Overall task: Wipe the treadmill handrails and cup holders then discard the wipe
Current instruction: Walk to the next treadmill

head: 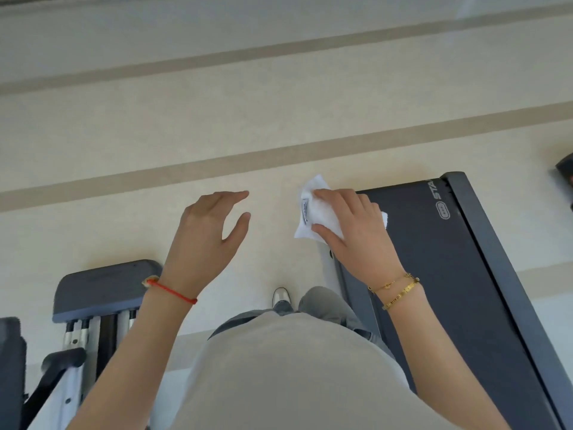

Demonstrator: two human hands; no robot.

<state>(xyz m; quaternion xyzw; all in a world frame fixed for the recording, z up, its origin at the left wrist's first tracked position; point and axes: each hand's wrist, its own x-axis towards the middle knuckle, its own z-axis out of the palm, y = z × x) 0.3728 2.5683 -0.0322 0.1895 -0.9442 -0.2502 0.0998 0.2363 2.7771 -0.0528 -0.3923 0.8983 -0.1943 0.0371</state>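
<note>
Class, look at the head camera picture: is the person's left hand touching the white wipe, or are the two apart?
Apart. The head view shows the left hand open over bare floor, with a plain strip of floor between its fingertips and the white wipe, which the right hand alone grips.

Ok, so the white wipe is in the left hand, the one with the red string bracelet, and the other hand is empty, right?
Not quite. In the head view the white wipe is held by the right hand, the one wearing gold bracelets, beside the dark grey treadmill deck. The left hand, with the red string bracelet, is the empty one, fingers spread open.
</note>
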